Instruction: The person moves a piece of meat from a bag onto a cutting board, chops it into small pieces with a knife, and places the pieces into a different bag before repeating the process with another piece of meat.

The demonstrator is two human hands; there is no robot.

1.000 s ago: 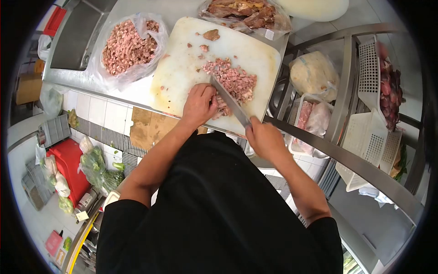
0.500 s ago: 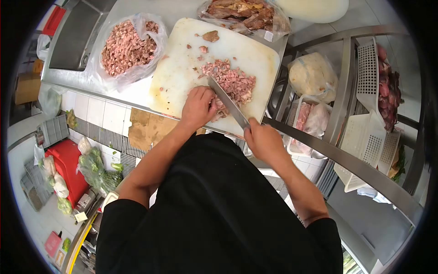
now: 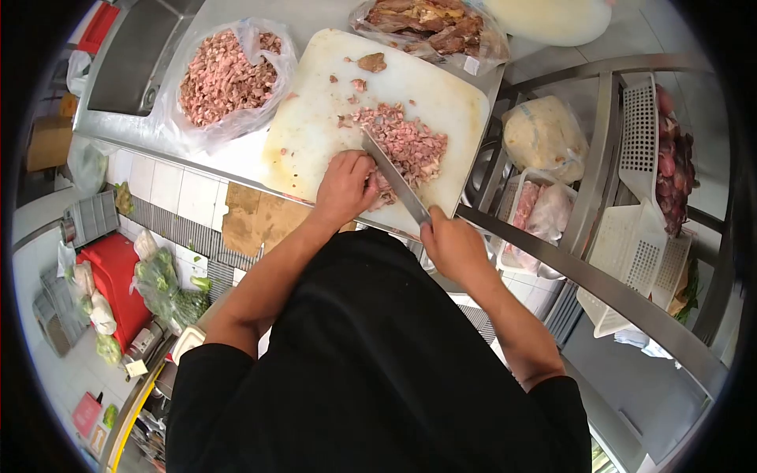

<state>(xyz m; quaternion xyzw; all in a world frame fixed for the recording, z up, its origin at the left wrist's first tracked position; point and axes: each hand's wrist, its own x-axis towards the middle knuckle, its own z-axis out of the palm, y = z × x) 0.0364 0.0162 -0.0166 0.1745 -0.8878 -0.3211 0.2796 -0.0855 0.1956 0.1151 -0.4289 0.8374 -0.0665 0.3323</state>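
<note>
Knife on the white cutting board, blade angled across the meat.
The left hand is curled into a claw and pins the near edge of the diced meat mid-board, fingertips likely tucked clear of the knife. The right hand is wrapped tight round the handle, off the board's near edge.

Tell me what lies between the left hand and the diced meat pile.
The knife, gripped by the right hand; the head view shows it.
</note>
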